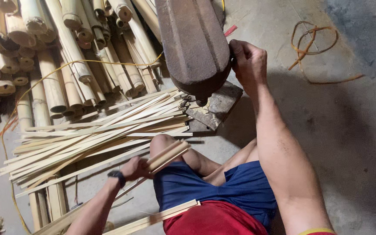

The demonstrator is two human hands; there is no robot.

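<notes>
My left hand [136, 168] is shut on a short bundle of split bamboo strips [169, 155] that rests across my bare knee. A dark watch sits on that wrist. My right hand [248, 61] grips the side of a large rusty brown machine housing [192, 43] that hangs over a worn metal base plate [217, 106]. Just left of the machine, a fanned pile of long pale bamboo strips [96, 135] lies on the floor. More strips [162, 216] lie by my thigh at the bottom.
Round bamboo poles [53, 61] are stacked at the upper left, with a yellow cord [44, 80] running over them. A loop of orange cord [312, 50] lies on the grey concrete floor at the upper right. I sit in blue shorts.
</notes>
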